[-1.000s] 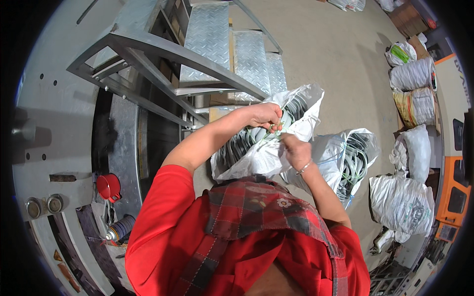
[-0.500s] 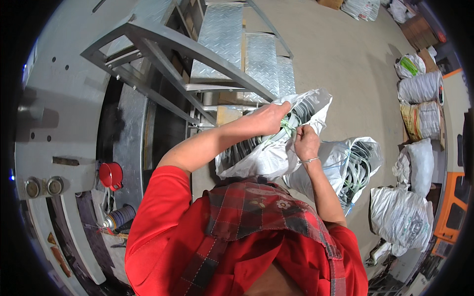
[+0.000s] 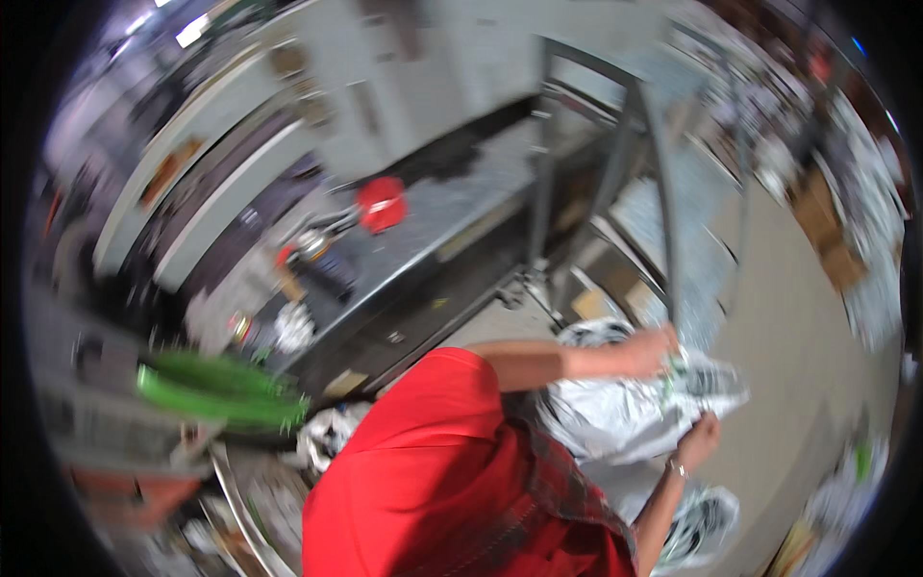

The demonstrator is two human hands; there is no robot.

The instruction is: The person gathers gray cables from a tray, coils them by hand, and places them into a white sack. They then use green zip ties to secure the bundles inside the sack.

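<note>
A white plastic sack (image 3: 601, 418), partly filled with grey coiled strips, is in front of me at the right. My left hand (image 3: 649, 354) is closed at its gathered neck, where a pale green strap (image 3: 676, 367) shows against the fingers. Below it, at the sack's near edge, my right hand (image 3: 699, 439) has its fingers pinched together; blur hides what they hold. A second white sack (image 3: 716, 508) with similar coils stands close to my right forearm.
Metal steps with a grey rail frame (image 3: 663, 192) rise beyond the sack. To the left runs a machine bed (image 3: 423, 245) bearing a red cup (image 3: 383, 204) and a spray can (image 3: 325, 260). A green blurred object (image 3: 216, 389) lies nearer. A cardboard box (image 3: 827, 226) stands far right.
My view has swung to the left, so the sacks and hands now appear further right and the machine bed shows more. My hands have drawn apart, the right one lower along the sack.
</note>
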